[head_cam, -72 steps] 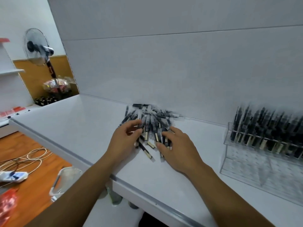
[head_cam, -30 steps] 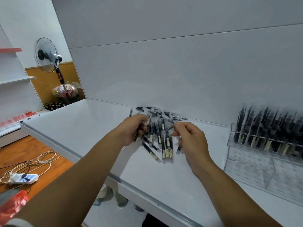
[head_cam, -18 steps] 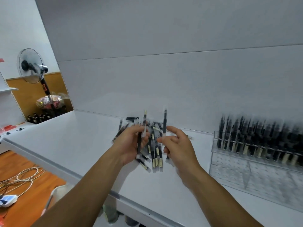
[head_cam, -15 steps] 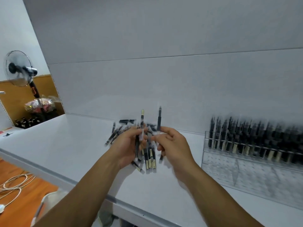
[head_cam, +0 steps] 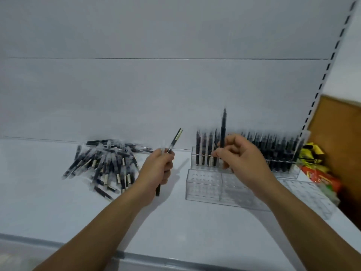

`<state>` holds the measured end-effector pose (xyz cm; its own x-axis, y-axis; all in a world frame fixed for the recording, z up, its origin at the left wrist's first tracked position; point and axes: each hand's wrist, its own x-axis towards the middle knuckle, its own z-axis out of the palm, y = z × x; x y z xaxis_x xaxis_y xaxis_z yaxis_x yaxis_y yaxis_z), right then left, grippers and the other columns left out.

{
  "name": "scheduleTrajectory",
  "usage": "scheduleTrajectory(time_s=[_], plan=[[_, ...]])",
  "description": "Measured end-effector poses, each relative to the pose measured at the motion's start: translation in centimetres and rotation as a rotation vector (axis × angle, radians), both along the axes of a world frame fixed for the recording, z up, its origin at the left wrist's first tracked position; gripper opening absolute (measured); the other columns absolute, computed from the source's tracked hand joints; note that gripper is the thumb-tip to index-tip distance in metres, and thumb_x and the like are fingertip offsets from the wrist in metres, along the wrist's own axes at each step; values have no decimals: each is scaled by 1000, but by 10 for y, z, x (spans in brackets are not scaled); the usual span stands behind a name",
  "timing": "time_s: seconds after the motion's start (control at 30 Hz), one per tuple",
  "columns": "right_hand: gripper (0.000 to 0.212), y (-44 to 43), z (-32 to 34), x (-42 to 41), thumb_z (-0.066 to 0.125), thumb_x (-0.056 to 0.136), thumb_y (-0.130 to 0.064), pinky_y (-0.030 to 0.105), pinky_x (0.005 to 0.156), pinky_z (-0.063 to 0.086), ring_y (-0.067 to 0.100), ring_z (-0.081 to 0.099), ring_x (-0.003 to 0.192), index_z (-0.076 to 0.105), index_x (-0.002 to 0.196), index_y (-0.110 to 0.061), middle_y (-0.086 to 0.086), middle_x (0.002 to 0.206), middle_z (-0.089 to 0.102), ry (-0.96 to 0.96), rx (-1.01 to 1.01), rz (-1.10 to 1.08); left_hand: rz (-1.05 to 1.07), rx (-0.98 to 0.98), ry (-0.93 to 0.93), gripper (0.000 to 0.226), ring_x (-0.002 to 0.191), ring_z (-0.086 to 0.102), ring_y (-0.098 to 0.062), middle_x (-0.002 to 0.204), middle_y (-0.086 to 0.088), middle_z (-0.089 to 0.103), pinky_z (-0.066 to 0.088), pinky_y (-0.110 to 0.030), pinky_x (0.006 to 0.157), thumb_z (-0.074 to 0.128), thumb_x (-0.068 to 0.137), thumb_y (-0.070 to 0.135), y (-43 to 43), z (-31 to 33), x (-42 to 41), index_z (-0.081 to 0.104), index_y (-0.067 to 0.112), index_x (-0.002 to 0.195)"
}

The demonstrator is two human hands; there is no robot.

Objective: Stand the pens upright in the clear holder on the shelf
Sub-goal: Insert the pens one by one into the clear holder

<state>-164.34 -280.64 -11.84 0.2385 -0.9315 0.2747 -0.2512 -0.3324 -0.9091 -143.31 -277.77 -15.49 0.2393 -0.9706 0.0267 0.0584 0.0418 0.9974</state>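
The dark pen (head_cam: 223, 126) in the right hand (head_cam: 240, 159) stands upright right of the frame's centre. Thumb and fingertips are curled narrowly round its lower part, and its tip rises above the row of standing pens (head_cam: 273, 149). It hangs over the left end of the back tier of the clear holder (head_cam: 205, 186); the hand hides whether its foot has entered a hole. The holder's lower front tier shows only bare holes. The left hand (head_cam: 158, 169), at the frame's centre, is closed in a fist round a slanted pen (head_cam: 175, 140), whose labelled end points up and to the right and whose dark end pokes out below the palm. A blurred clear shape beside it may be a second pen, but that cannot be told. The loose pile of pens (head_cam: 103, 165) lies flat on the white shelf (head_cam: 58, 208) at centre left, apart from both hands. Half a second ago both hands were close together over that pile, each with a pen raised, and the holder sat at the right edge. Since then the view has swung right: the hands have parted, the right one has reached the holder, and the fan at upper left has gone. Yellow and red packets (head_cam: 312, 153) and a slotted upright (head_cam: 328, 65) now show at the right.
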Motion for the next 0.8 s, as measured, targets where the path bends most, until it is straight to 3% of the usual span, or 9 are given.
scheduleTrajectory(time_s=[0.13,0.2,0.27,0.37,0.57,0.67,0.8], plan=[[10,-7,-12,-14,63,91,-19,20,57,44,6,57,57,56,97,-15,10,92,71,26,16,-25,-6,-16,-327,20,46,38,-3,50,18,45,31,-22,52,63,89,39,1,-13,-15,64,20,96],[10,-10,-15,-16,64,91,-20,27,62,46,6,58,58,56,97,-17,6,90,71,34,11,-27,0,-31,-393,18,50,46,2,56,18,54,36,-24,57,64,89,39,0,-16,-20,66,24,98],[8,-16,-17,-16,63,92,-20,33,67,52,8,60,60,56,96,-20,4,88,71,44,8,-30,-14,-25,-453,13,70,60,-4,78,8,67,42,-22,66,63,90,37,-3,-16,-24,67,26,97],[6,-27,-19,-20,62,93,-17,28,64,51,10,61,61,57,95,-19,9,89,70,49,5,-47,-33,-44,-523,12,89,63,-15,90,1,69,44,-24,77,60,92,37,-11,-17,-29,65,25,94],[10,-49,-17,-33,62,93,-15,25,60,46,11,60,61,57,101,-12,7,91,73,77,37,-103,-66,-44,-556,17,63,50,1,69,14,55,36,-18,61,58,93,36,-34,-19,-40,63,20,91],[8,-50,-16,-35,60,95,-17,30,59,50,12,61,63,58,100,-11,3,92,73,51,43,-106,-91,-48,-548,20,60,46,-1,67,13,51,34,-21,60,59,93,37,-41,-17,-40,62,18,92],[7,-51,-8,-27,63,93,-26,34,72,55,13,65,72,64,90,-20,0,84,69,86,-50,-84,-58,-129,-350,20,49,39,-1,56,16,45,31,-23,55,60,92,37,-46,-12,-33,65,18,95]])
